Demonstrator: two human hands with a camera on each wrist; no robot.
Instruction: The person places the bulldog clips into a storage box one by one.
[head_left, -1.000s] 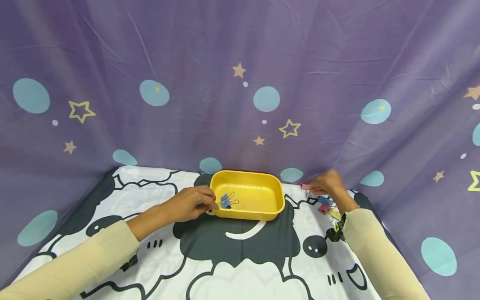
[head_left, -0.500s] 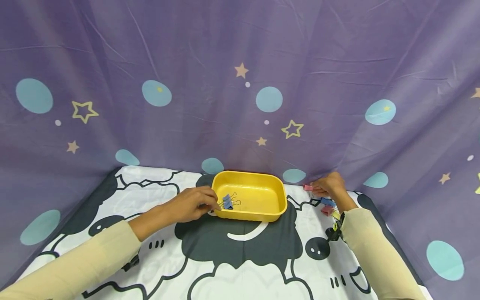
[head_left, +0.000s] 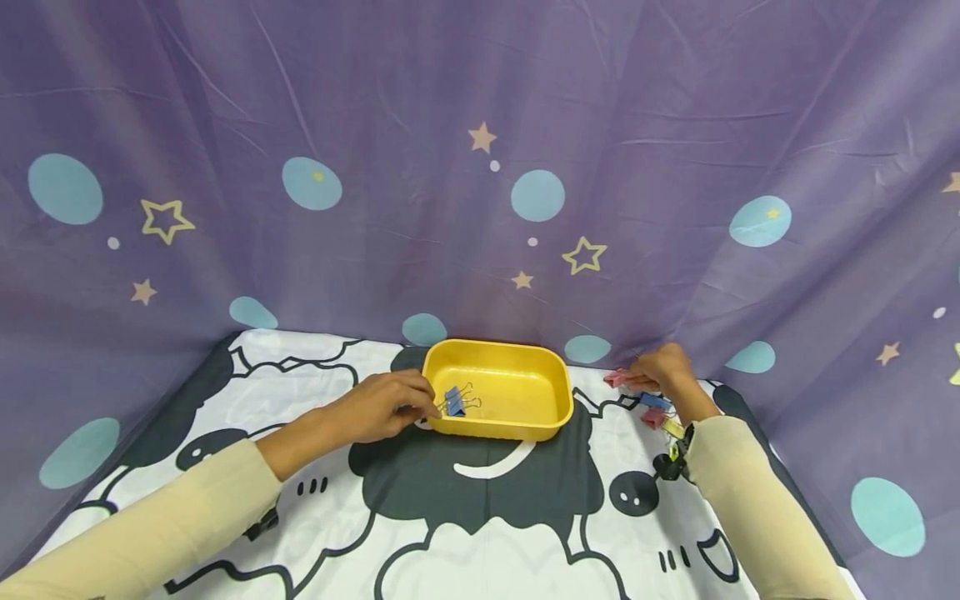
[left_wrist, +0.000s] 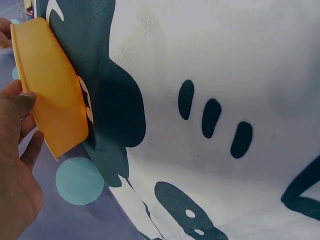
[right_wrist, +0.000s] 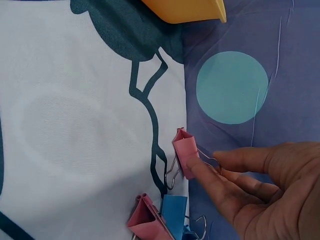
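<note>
My left hand [head_left: 390, 407] grips the left rim of a yellow tray [head_left: 558, 417]; in the left wrist view, the fingers and thumb of that hand [left_wrist: 17, 145] lie on either side of the tray's edge. Inside the tray, close to those fingertips, is a blue binder clip [head_left: 454, 402] with wire handles. At the back right, my right hand [head_left: 660, 368] holds a pink binder clip [right_wrist: 186, 150]. The right wrist view shows the thumb and fingers of this hand [right_wrist: 260, 185] pinching one wire handle, with a fingertip against the clip's body.
Below the right hand lie another pink binder clip [right_wrist: 147, 220], a blue one [right_wrist: 174, 215] and a yellow one [head_left: 672, 428]. A sheep-print cloth [head_left: 480, 558] covers the table. A purple curtain [head_left: 420, 250] hangs right behind the tray and clips.
The pink binder clip in my right hand has turned and now tilts. My left hand stays at the tray rim. The head view has shifted slightly.
</note>
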